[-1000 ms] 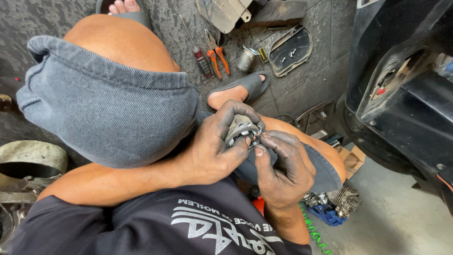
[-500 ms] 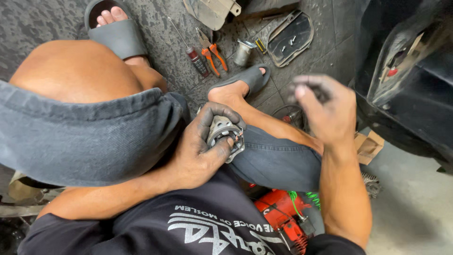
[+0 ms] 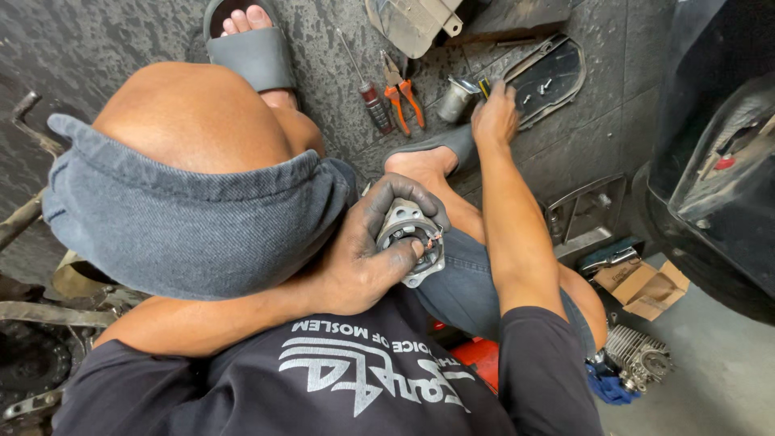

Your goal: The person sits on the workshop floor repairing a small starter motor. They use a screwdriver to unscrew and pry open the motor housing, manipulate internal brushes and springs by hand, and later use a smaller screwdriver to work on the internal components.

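My left hand [image 3: 359, 262], black with grease, grips a round grey metal engine part [image 3: 413, 241] with a small coil of copper wire on it, held against my right thigh. My right hand [image 3: 494, 115] is stretched out to the floor, its fingers on a yellow-and-black tool handle [image 3: 483, 84]. That handle lies between a small metal cylinder [image 3: 455, 98] and a black oval cover [image 3: 550, 74]. Whether the fingers have closed on the handle is hidden by the back of the hand.
Orange-handled pliers [image 3: 401, 94] and a red-handled screwdriver [image 3: 374, 103] lie on the dark floor beside my sandalled feet. A black vehicle body [image 3: 718, 153] stands at the right, with a cardboard box [image 3: 643, 288], a finned metal part [image 3: 639, 355] and a red object [image 3: 478, 361] below it.
My right hand let go of the metal part, rose, then reached forward down to the tools on the floor. My left hand kept the part against my thigh.
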